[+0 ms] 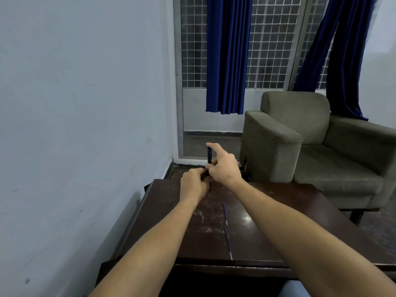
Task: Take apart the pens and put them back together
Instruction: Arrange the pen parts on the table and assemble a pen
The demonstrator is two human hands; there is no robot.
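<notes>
Both hands raised over the far edge of the tabletop (278, 221), working on one dark pen (209, 155). The pen stands roughly upright between the hands, its upper half clear against the floor behind and its lower end hidden inside the fingers. Right hand (222, 168): grip closed on the barrel at mid-length, thumb and lower fingers curled round it, index finger stretched up so its tip sits at the top end of the pen. Left hand (192, 183): just below and touching the right, grip closed too, fingers bunched round the lower part of the pen. Exactly which section it pinches cannot be made out. A short dark bit shows under the left hand, too small to identify. On the tabletop, between the two forearms, lie two thin blue-violet rods end to end with a small gap between them: the farther rod (225, 213) and the nearer rod (228, 243), which reaches almost to the near edge. Both lie flat, untouched, well apart from the hands. Surface dark brown, glossy, scuffed with pale marks. Surroundings — olive armchair (300, 136) to the right beyond the tabletop, blue curtains (227, 61) over a gridded window (272, 50), pale wall (85, 103) on the left.
</notes>
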